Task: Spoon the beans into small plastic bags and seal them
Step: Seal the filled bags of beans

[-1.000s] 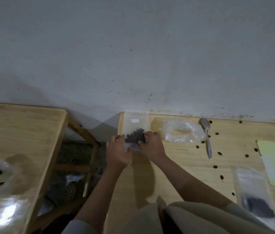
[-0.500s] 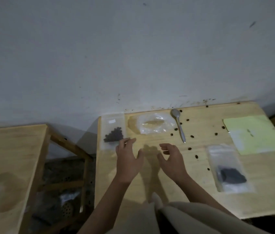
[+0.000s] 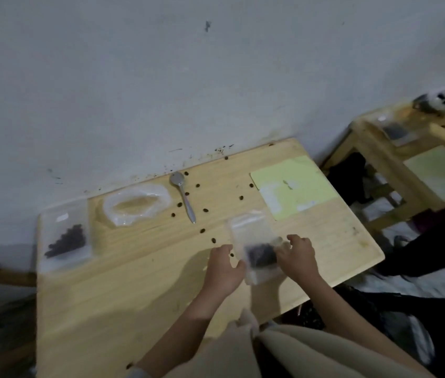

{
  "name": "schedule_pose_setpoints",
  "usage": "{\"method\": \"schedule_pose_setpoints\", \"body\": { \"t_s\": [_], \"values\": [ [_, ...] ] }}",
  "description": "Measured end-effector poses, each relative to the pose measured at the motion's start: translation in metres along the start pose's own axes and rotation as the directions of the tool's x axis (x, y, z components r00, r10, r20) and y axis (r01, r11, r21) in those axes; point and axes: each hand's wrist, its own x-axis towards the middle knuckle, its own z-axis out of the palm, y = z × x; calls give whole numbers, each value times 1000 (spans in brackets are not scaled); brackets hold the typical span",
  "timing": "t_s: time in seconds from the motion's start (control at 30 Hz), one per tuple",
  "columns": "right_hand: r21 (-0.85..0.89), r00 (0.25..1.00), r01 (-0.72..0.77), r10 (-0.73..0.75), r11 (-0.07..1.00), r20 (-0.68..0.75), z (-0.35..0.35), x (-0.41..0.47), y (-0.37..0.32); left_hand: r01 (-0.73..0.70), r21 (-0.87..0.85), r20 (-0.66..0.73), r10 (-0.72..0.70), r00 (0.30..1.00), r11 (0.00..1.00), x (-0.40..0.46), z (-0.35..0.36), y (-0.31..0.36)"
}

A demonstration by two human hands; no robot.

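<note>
A small clear plastic bag [image 3: 251, 236] with dark beans in its lower half lies on the wooden table [image 3: 139, 282], just below a pale green sheet. My left hand [image 3: 224, 268] is at the bag's left edge, fingers apart and thumb against the plastic. My right hand [image 3: 297, 257] has spread fingertips on the bag's right edge. Neither hand has closed around it. A second bag of beans [image 3: 65, 238] lies at the table's far left. A metal spoon [image 3: 184, 195] lies near the wall, with several loose beans [image 3: 205, 210] scattered around it.
An open, crumpled clear bag [image 3: 136, 203] lies between the left bag and the spoon. The pale green sheet [image 3: 295, 186] covers the table's right rear. Another wooden table [image 3: 420, 148] with bags stands at right. A dark-clothed leg [image 3: 428, 249] is in the gap.
Both hands left the bag at the far left, which now lies flat. They moved right to the bag below the green sheet. The view swung right.
</note>
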Motion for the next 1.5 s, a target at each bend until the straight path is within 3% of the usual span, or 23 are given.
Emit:
{"method": "schedule_pose_setpoints", "body": {
  "t_s": [0.13,0.23,0.47,0.63,0.8,1.03,1.23,1.5],
  "values": [
    [-22,987,99,-96,995,125,-7,20,7,43,49,-53,-41,998,998,16,28,19],
    [35,979,140,-144,989,142,-9,29,10,60,44,-136,-53,989,997,22,35,27],
    [298,974,189,-218,936,66,-28,42,4,-57,-258,-333,-34,942,964,24,27,48],
    [462,966,187,-247,867,73,-47,66,-9,-152,-469,-375,-41,926,870,31,17,69],
    [504,958,205,-277,839,71,-55,94,-19,-168,-626,-353,-84,932,762,44,15,81],
    [296,974,196,-151,935,-168,-70,175,-13,-169,-648,-338,-83,937,742,64,8,90],
    [48,986,131,-125,990,-108,-59,209,-8,-161,-621,-325,-65,944,767,72,8,93],
    [19,993,87,-85,996,-78,-59,211,-16,-181,-609,-317,-28,948,772,71,6,92]
  ]
}}
